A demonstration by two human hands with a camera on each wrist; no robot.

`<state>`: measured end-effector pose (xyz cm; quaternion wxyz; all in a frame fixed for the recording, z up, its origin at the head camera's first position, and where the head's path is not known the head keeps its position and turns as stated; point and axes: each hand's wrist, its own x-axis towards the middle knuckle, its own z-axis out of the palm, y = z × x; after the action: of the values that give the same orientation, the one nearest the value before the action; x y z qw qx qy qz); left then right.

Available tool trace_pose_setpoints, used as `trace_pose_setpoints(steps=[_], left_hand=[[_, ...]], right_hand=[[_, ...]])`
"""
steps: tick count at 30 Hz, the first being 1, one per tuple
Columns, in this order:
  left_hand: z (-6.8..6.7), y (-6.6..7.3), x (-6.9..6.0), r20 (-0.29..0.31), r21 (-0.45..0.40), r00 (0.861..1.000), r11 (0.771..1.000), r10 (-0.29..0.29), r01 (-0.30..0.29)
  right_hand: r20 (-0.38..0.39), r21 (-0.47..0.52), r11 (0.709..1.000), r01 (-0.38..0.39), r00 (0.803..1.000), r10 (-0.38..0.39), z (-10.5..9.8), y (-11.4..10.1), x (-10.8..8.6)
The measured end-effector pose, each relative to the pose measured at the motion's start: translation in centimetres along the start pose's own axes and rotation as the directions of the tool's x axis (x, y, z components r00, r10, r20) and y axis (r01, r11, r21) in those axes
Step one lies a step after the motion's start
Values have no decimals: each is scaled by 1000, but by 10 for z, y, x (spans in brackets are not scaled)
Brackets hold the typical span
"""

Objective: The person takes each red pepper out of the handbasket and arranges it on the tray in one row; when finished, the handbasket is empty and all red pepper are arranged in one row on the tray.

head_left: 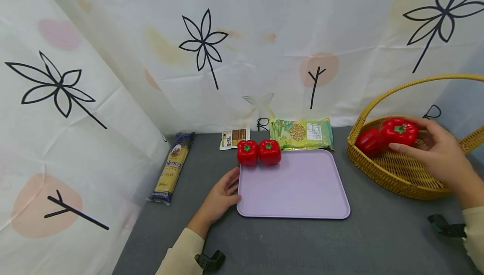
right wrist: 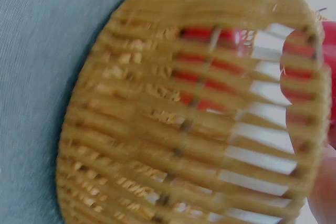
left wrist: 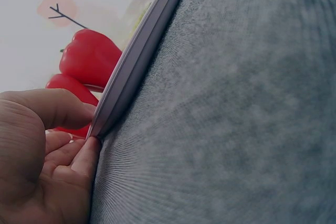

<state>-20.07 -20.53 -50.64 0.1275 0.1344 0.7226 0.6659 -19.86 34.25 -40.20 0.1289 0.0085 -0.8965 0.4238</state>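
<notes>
1. Pepper point(head_left: 399, 131) is gripped by the right hand point(head_left: 438, 151) over the left end of the basket point(head_left: 393, 184); another pepper point(head_left: 366, 142) lies inside.
2. Tray point(head_left: 295, 191) bears two peppers point(head_left: 247, 154), far-left corner; left hand point(head_left: 219, 197) pinches its left edge.

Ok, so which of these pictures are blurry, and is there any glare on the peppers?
Right wrist view: blurriest, the wicker basket looking smeared; left wrist view: the grey table soft and grainy, with fine ripple lines; head view: clearest overall, small shiny highlights on the paired red peppers.
</notes>
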Motion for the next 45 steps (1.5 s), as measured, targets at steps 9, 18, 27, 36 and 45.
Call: trace_pose_setpoints(steps=[9,18,27,36,45], left_hand=[[-1,-1,0,-10,5,1000,1000,-4,4],[0,1,-1,1,-5,1000,1000,-4,4],[-1,-1,-2,-8,3,1000,1000,-4,4],[-2,-1,0,-2,-3,1000,1000,-1,1],[-1,1,-1,4,10,1000,1000,-7,7]], right_hand=[[34,104,986,128,991,-132,16,-17,-5],[108,158,975,159,978,-177,32,-32,-6],[190,211,959,191,954,-232,60,-42,-4],[243,259,942,215,929,-279,92,-49,1],[303,253,954,162,923,-237,114,-52,9]])
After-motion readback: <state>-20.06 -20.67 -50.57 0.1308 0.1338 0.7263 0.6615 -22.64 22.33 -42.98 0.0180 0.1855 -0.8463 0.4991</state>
